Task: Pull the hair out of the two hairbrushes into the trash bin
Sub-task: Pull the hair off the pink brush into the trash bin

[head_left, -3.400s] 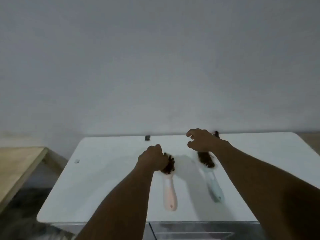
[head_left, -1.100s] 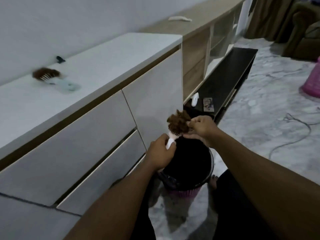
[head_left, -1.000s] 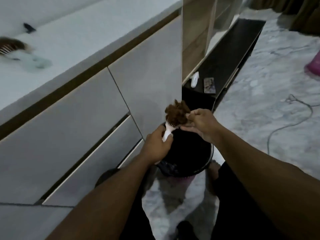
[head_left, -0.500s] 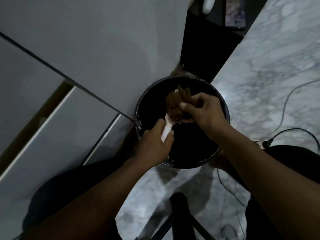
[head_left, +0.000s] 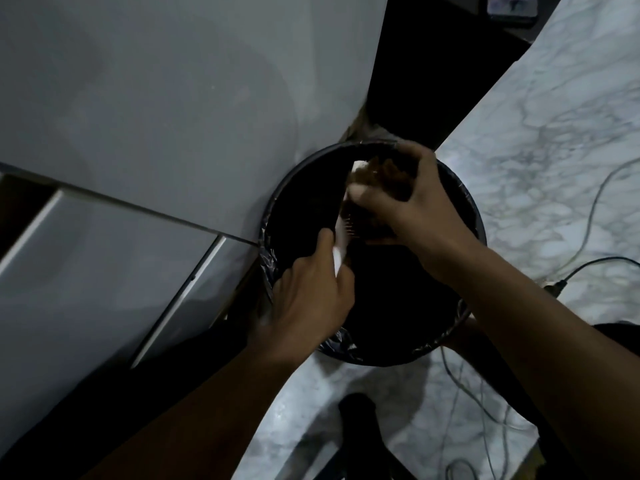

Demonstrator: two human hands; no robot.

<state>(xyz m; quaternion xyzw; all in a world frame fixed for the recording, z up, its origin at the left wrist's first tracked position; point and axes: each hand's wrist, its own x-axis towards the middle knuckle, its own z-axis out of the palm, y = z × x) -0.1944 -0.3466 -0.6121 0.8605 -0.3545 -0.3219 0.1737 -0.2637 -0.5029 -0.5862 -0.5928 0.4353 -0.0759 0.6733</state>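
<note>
A round black trash bin (head_left: pixel 465 209) with a dark liner stands on the floor against the cabinet. My left hand (head_left: pixel 311 299) grips the pale handle of a pink hairbrush (head_left: pixel 341 233) and holds the brush over the bin's opening. My right hand (head_left: pixel 401 199) closes on the brown clump of hair (head_left: pixel 384 168) sitting in the bristles at the brush head. The second hairbrush is out of view.
White cabinet doors (head_left: pixel 156 116) fill the left side, right next to the bin. The marble floor (head_left: pixel 554 133) lies to the right, with cables (head_left: pixel 588 216) trailing across it. A dark low shelf (head_left: pixel 433 46) sits beyond the bin.
I turned from the cabinet top to the bin, carrying the pink brush. My view dropped straight over the bin, and my right hand has closed further over the hair.
</note>
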